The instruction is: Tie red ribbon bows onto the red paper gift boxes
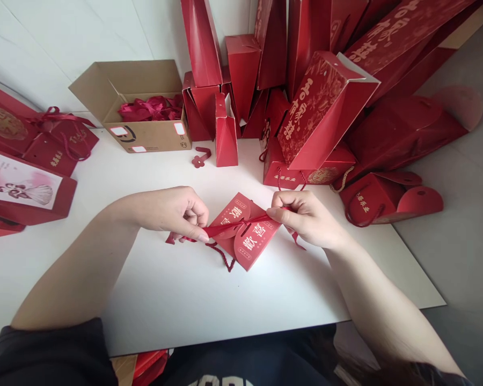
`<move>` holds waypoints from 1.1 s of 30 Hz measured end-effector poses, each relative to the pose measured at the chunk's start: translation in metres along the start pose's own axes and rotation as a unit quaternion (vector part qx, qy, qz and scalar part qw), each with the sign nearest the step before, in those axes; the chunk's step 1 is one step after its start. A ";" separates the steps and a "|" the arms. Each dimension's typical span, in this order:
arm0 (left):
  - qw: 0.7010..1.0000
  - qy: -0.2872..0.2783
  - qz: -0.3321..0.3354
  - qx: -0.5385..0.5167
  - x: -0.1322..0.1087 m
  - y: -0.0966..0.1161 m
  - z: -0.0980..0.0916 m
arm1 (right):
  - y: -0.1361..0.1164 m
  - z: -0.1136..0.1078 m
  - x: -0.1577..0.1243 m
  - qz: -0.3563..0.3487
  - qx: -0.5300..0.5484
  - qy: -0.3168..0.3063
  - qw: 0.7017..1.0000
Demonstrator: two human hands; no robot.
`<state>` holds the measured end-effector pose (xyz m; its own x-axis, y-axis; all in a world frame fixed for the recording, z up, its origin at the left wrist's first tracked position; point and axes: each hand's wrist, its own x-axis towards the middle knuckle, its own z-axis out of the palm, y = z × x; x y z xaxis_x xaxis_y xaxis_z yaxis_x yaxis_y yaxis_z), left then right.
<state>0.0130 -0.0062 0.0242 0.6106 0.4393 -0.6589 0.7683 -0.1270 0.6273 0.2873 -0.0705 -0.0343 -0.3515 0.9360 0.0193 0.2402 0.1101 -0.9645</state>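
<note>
A small red gift box with rounded flaps and white characters lies on the white table in front of me. A red ribbon runs across its top. My left hand pinches the ribbon's left end, fingers closed. My right hand pinches the right end just past the box's corner, also closed. A twisted red cord handle hangs from the box's near side.
An open cardboard carton with red ribbons inside stands at the back. Many red bags and boxes pile up at the back right. Flat red boxes lie at the left. A small red flower-shaped tag lies behind the hands.
</note>
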 end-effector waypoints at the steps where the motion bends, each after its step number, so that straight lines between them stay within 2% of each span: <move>1: 1.000 0.007 0.010 0.012 0.000 0.000 0.000 | 0.000 -0.001 0.000 0.003 0.000 -0.005 1.000; 7: 0.989 0.073 0.078 0.103 -0.006 0.008 0.001 | -0.005 -0.004 -0.004 -0.028 -0.050 0.002 0.998; 14: 0.987 0.137 0.059 0.052 0.003 0.013 0.021 | -0.013 0.004 -0.008 -0.044 -0.146 0.025 0.988; 19: 0.968 0.208 0.131 0.059 0.007 0.019 0.034 | -0.007 0.010 -0.007 -0.088 -0.189 0.072 0.975; 22: 0.965 0.231 0.125 0.016 0.004 0.021 0.036 | -0.007 0.013 -0.008 -0.120 -0.208 0.087 0.967; 26: 0.970 0.220 0.082 -0.067 0.006 0.018 0.036 | -0.008 0.015 -0.010 -0.127 -0.191 0.073 0.971; 31: 0.989 0.137 0.028 -0.048 0.011 0.010 0.032 | -0.008 0.017 -0.009 -0.109 -0.191 0.070 0.973; 33: 0.990 0.130 0.029 -0.038 0.011 0.010 0.031 | -0.008 0.017 -0.008 -0.109 -0.195 0.061 0.973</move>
<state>0.0329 -0.0304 0.0105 0.5763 0.6484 -0.4974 0.7100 -0.0960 0.6976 0.2726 -0.0847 -0.0315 -0.3271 0.9068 0.2659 0.5058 0.4057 -0.7613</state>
